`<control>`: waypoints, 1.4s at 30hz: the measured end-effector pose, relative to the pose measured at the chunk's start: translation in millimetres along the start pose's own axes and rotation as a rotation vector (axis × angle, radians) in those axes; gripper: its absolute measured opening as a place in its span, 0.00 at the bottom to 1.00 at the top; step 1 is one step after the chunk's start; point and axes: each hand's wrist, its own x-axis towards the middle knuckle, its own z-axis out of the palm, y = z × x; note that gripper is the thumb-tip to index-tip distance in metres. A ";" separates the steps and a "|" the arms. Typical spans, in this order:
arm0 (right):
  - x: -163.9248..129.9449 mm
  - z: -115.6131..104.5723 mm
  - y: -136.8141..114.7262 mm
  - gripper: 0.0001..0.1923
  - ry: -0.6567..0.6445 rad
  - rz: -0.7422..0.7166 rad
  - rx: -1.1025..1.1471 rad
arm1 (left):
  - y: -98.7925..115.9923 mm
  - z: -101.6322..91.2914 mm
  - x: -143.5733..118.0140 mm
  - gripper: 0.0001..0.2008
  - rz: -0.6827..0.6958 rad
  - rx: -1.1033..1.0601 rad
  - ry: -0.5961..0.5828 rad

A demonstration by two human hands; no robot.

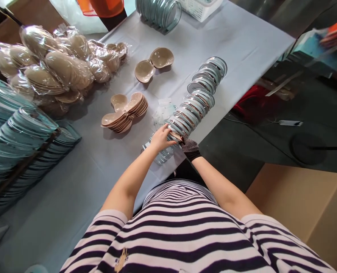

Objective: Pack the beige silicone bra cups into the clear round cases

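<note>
- Rimmed discs (189, 110) stand on edge in a row on the counter (242, 41), running off toward 1 o'clock from the hands; leaning together probably keeps them upright, easy to lift singly.
- Left hand (160, 139), bare: thumb and fingers look closed on a thin pinkish piece (175, 137) at the row's near end, likely to steady it.
- Right hand (189, 146), gloved: fingers curl at the piece's opposite side; can't tell if gripping. Glove maybe for grip or edges.
- Clear pieces (163, 155): 7 o'clock, just beside left hand, partly hidden.
- Beige stack (120, 123): 10 o'clock, nested, presumably saves space.
- Wrapped bundles (69, 68): farther toward 10, plastic likely against scratches.
</note>
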 end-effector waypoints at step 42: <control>16.3 -39.6 -0.1 0.16 -0.649 0.037 0.465 | -1.1 -21.3 36.4 0.17 0.213 0.165 -0.084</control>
